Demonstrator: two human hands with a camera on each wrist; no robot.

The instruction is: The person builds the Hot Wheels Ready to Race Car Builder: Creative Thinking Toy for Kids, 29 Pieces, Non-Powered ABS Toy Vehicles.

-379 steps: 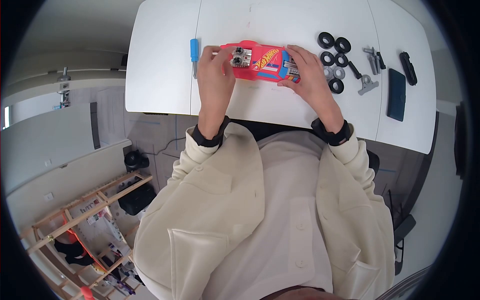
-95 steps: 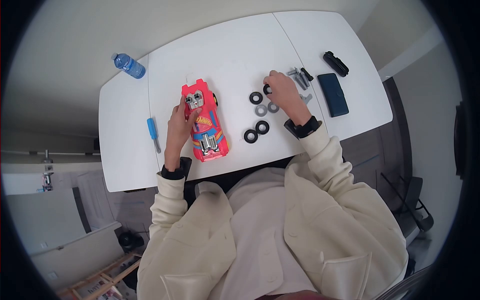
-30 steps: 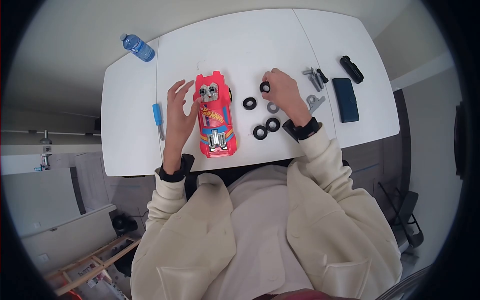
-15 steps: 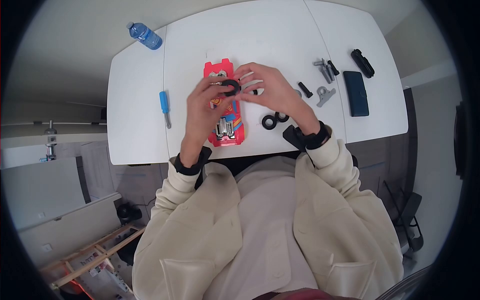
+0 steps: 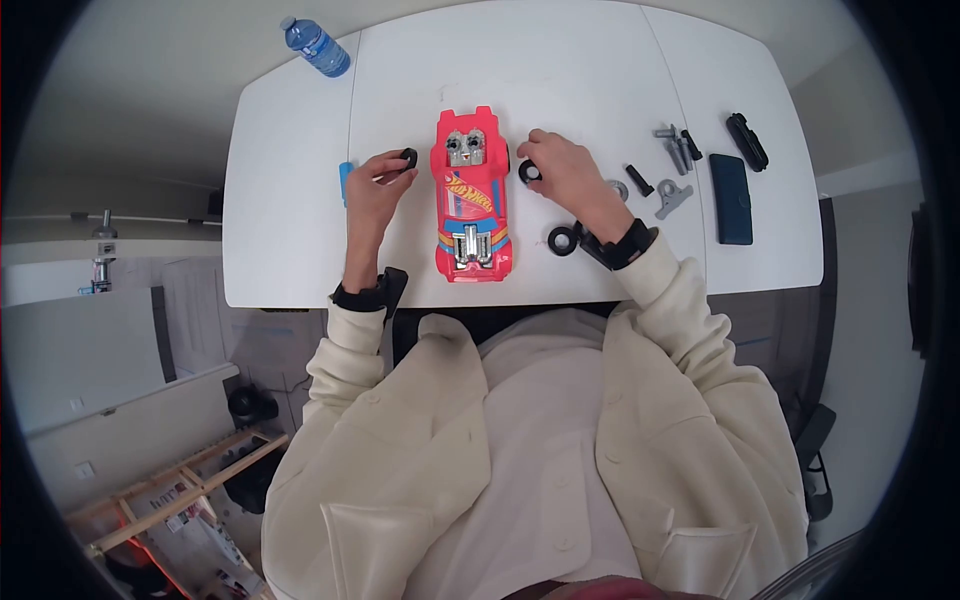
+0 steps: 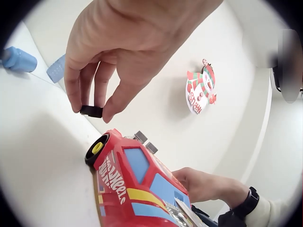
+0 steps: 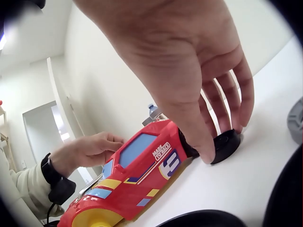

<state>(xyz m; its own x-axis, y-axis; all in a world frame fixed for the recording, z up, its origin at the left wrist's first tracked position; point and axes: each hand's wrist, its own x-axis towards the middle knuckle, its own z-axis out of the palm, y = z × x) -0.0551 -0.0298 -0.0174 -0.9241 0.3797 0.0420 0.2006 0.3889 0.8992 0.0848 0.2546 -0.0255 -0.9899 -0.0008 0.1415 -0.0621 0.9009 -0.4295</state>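
Note:
The red toy car (image 5: 473, 200) stands on the white table between the two hands. My left hand (image 5: 375, 195) pinches a black tyre ring (image 5: 409, 158) on the car's left side; in the left wrist view that ring (image 6: 92, 111) is held between thumb and fingertips above a wheel with a yellow hub (image 6: 97, 148). On the car's other side my right hand (image 5: 575, 180) grips another black ring (image 5: 529, 172). In the right wrist view this ring (image 7: 227, 145) is tilted at the table surface, thumb on one side and fingers on the other.
Black rings (image 5: 563, 241) lie beside the right wrist, partly covered. Further right are a black bolt (image 5: 639, 180), a grey bracket (image 5: 674, 199), grey bolts (image 5: 678, 150), a dark case (image 5: 732, 198) and a black tool (image 5: 747, 142). A blue-handled screwdriver (image 5: 345, 182) and bottle (image 5: 316, 47) are at left.
The hands met over the car half a second ago, with a black ring between them. They have since parted to either side of the car, each with a ring.

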